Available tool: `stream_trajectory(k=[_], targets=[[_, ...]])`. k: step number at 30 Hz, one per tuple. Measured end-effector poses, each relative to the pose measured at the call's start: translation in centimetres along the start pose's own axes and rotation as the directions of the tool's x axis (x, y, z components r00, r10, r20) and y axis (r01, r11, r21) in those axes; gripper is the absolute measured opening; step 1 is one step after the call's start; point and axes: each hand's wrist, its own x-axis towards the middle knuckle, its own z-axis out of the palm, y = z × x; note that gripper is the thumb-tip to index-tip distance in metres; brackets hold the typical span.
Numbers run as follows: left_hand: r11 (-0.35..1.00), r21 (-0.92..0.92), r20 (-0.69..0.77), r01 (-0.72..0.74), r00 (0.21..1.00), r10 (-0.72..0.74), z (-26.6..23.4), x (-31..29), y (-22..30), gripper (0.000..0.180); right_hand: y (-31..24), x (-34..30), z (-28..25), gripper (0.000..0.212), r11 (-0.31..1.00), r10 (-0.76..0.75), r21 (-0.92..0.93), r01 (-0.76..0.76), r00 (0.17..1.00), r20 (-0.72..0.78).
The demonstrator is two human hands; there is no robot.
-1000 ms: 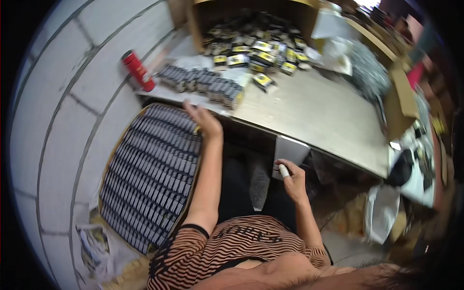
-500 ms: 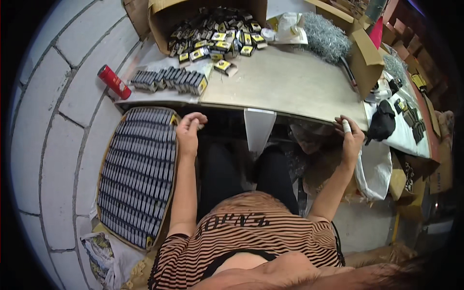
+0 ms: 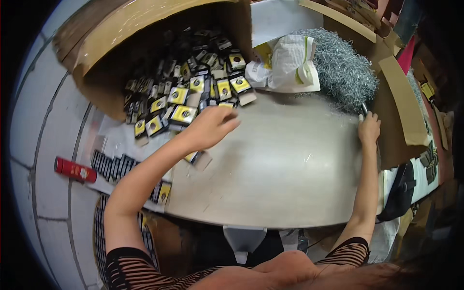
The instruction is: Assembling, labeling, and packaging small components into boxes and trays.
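**A:** Since half a second ago both hands have come up from under the grey tabletop. From my feed, the left hand was down by the knee and is now over the table, at the spill of small black-and-yellow carded packets. The right hand has moved from the table's near edge to its far right side.

**B:** Finger state?

**A:** Left: fingers loosely curled and pointing right, partly open, and I see nothing in them. The hand is just beside the nearest packets; I cannot tell if it touches one. Right: closed round a thin pale stick-like object that pokes out above the fist. It is too small for me to say what it is.

**B:** The packets, what do they look like and where?

**A:** Flat rectangular cards with black backing, a yellow panel and a round dark item in the middle. They tumble out of a large brown cardboard box lying on its side at the table's far left, fanning onto the tabletop. One lies under the left wrist at the table edge.

**B:** Around the right hand?

**A:** It is just beside a heap of shiny silver metal bits and a brown cardboard flap. A crumpled white bag sits between the heap and the packets. A red cylindrical can lies at the far left, well apart.
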Motion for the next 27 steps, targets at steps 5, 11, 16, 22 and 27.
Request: stream_trajectory(k=[5,11,16,22,27], targets=[[0.994,0.083,-0.352,-0.075,0.93,0.1,3.9,19.1,-2.0,0.058,-0.1,1.2,0.1,0.042,0.993,-0.067,0.104,0.06,0.995,0.069],[0.857,-0.505,-0.325,0.099,0.899,-0.295,7.8,35.0,-3.3,0.091,2.5,1.4,2.4,0.044,0.96,0.074,0.254,-0.119,0.981,0.181],[0.852,-0.523,-0.357,0.014,0.904,-0.234,9.4,32.8,0.6,0.073,3.4,-1.7,-0.7,0.022,0.854,0.041,0.455,-0.253,0.904,0.425],[0.895,-0.394,-0.326,0.209,0.879,-0.349,8.0,21.4,3.5,0.075,5.4,-8.4,-8.8,0.019,0.855,-0.059,0.45,-0.257,0.815,0.577],[0.914,-0.357,-0.237,0.195,0.927,-0.29,7.2,8.4,4.4,0.088,8.0,-13.8,-14.5,0.021,0.847,-0.086,0.438,-0.3,0.737,0.671]])
